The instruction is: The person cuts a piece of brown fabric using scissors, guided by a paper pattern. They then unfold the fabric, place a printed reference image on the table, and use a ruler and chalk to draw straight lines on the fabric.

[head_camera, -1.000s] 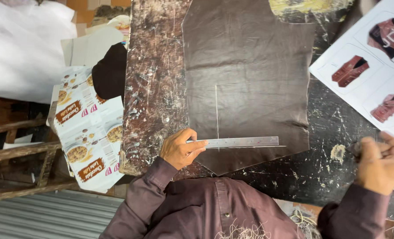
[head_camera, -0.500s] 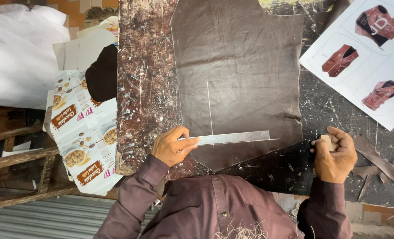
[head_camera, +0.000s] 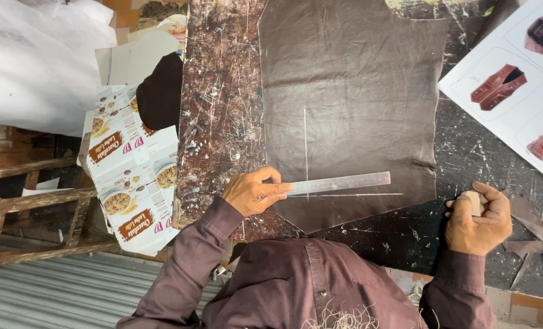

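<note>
A dark brown leather piece [head_camera: 350, 103] lies flat on the scarred worktable [head_camera: 222, 122], marked with a pale vertical line and a horizontal line. A metal ruler [head_camera: 344, 183] lies across its lower part, just above the horizontal line. My left hand [head_camera: 256, 192] presses down on the ruler's left end. My right hand [head_camera: 478, 216] rests on the table just right of the leather's lower corner, fingers closed around a small pale piece, possibly chalk [head_camera: 472, 201].
A white sheet with pictures of red-brown vests [head_camera: 515, 85] lies at the table's upper right. Leather scraps [head_camera: 530, 231] sit at the right edge. Flattened printed cartons [head_camera: 134, 164], a dark cloth [head_camera: 161, 91], white plastic [head_camera: 33, 55] and a wooden bench [head_camera: 27, 201] are left of the table.
My right hand came in from the far right to the table beside the leather's lower corner. The left hand and ruler stayed in place.
</note>
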{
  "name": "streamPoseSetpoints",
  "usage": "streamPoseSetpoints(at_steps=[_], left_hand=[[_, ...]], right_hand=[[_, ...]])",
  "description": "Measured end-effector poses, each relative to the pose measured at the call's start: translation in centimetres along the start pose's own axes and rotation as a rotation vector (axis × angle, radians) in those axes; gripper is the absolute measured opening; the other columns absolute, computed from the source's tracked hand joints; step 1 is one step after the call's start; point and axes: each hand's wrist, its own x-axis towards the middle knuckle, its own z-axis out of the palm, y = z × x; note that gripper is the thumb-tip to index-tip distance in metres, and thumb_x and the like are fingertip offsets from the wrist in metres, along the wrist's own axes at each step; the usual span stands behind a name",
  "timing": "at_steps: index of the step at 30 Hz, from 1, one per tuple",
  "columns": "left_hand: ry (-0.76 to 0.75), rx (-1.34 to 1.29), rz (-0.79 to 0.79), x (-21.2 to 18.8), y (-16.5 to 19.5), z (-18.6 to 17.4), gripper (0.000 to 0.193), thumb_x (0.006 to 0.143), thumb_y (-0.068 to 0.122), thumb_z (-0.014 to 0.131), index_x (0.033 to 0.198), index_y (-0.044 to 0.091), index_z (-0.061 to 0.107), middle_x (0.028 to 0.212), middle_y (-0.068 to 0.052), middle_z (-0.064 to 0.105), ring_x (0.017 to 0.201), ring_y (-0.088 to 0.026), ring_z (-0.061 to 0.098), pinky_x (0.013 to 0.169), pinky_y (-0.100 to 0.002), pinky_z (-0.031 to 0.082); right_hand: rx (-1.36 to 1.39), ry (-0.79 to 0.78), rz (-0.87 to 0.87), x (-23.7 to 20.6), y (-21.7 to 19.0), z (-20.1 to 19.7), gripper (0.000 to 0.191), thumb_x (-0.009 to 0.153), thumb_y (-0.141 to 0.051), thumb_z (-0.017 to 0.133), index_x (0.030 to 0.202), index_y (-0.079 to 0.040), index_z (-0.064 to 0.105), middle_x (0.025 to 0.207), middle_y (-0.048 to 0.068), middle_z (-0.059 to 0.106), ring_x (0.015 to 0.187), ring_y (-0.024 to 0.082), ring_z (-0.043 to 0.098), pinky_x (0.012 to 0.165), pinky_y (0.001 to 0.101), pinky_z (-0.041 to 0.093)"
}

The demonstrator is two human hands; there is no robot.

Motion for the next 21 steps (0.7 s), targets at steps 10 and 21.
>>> streamPoseSetpoints(at_steps=[10,21], left_hand=[[-0.013,0.109,0.062,0.6,0.2,-0.6,0.017,0.087,0.031,0.08,0.104,0.028,0.077,0.1,0.006,0.061,0.067,-0.019,0.065,0.056,-0.037,0.051],[-0.028,0.091,0.028,0.8,0.7,0.4,0.019,0.088,0.032,0.079,0.106,0.028,0.075,0.093,0.006,0.06,0.069,-0.019,0.067,0.055,-0.038,0.05]], right_hand=[[-0.061,0.006,-0.039,-0.2,0.6,0.2,0.018,0.105,0.006,0.056,0.121,0.01,0.063,0.088,0.008,0.065,0.069,0.009,0.064,0.062,0.0207,0.051],[-0.085,0.011,-0.039,-0.1,0.8,0.3,0.018,0.104,0.006,0.056,0.121,0.01,0.063,0.092,0.009,0.065,0.072,0.01,0.066,0.062,0.0218,0.052]])
